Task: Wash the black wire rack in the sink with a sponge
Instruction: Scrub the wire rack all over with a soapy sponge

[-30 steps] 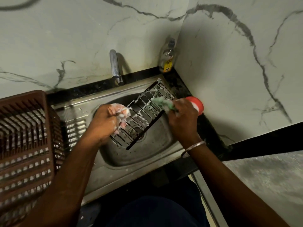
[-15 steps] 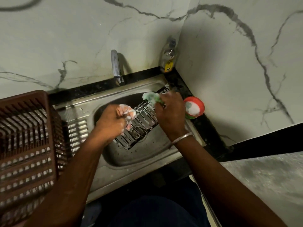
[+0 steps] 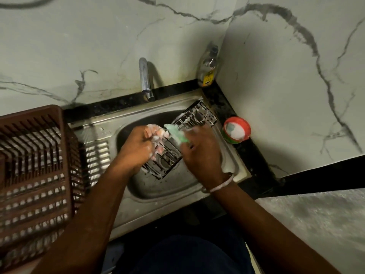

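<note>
step: scrubbing, mid-wash | rack (image 3: 195, 117): soapy, tilted in the sink (image 3: 158, 186), far end by the back rim | left hand (image 3: 138, 147): grip curled round rack edge | right hand (image 3: 201, 153): grip pinching green sponge (image 3: 175, 133) against wires | next: likely calls for scrubbing the lower bars, then rinsing

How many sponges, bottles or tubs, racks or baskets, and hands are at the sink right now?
Sponges: 1 (green sponge)
Bottles or tubs: 2 (clear bottle, red tub)
Racks or baskets: 2 (black wire rack, brown basket)
Hands: 2 (left hand, right hand)
Total: 7
</note>
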